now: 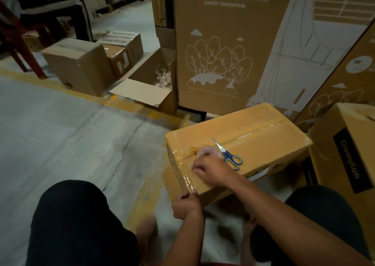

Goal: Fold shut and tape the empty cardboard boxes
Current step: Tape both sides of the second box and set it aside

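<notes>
1. The yellow box (pixel 253 144), set on the floor (pixel 71 127) before the knees, is already folded shut, and a clear tape strip is laid along its top seam.
2. The tape roll (pixel 207 151) is held on the box's near end by the right hand (pixel 211 171), fingers curled round it; the tape end is pinched at the near edge by the left hand (pixel 187 201).
3. The scissors (pixel 228 154) lie on top (cutting is judged still to come).
4. An open box (pixel 150 91) farther off remains unsealed.
</notes>
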{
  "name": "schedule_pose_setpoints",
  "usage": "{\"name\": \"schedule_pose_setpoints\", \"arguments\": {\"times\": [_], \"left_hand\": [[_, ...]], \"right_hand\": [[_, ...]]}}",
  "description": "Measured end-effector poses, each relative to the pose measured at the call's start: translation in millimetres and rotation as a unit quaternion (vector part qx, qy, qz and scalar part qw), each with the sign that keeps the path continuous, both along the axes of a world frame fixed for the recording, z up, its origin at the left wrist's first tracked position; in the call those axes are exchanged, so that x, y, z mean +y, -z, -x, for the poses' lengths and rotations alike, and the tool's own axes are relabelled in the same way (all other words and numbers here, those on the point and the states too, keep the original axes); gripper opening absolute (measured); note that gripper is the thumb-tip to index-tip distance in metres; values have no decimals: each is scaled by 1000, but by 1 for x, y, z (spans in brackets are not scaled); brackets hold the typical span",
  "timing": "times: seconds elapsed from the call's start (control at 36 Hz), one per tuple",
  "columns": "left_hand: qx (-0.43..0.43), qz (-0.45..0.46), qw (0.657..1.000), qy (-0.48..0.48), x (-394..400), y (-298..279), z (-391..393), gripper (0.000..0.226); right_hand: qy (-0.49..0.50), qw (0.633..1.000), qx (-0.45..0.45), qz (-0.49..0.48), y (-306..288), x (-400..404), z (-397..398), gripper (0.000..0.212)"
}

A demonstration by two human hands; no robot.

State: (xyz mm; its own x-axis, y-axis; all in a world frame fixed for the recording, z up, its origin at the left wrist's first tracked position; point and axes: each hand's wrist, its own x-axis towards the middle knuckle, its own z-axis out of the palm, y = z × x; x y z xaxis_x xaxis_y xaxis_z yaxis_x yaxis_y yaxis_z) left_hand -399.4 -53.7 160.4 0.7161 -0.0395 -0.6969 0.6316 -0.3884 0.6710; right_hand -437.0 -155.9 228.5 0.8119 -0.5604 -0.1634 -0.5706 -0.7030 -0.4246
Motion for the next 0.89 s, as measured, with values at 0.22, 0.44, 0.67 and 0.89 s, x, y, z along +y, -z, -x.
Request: {"name": "schedule_pose_setpoints", "arguments": {"times": [0.22,0.44,0.67,0.89], "left_hand": [[-210,-73,945,240,-32,-32,-9,24],[-158,34,943,290,-71,-40,-35,43],[-184,21,903,389,-75,-60,-73,22],[-236,33,877,418,-39,-59,-133,10]], "right_hand": [[265,961,57,60,-2,-62,37,28],[231,953,186,64,23,-56,41,45],[336,937,87,-46,17,-68,41,38],[321,925,-12,-202,7,-87,19,24]]}}
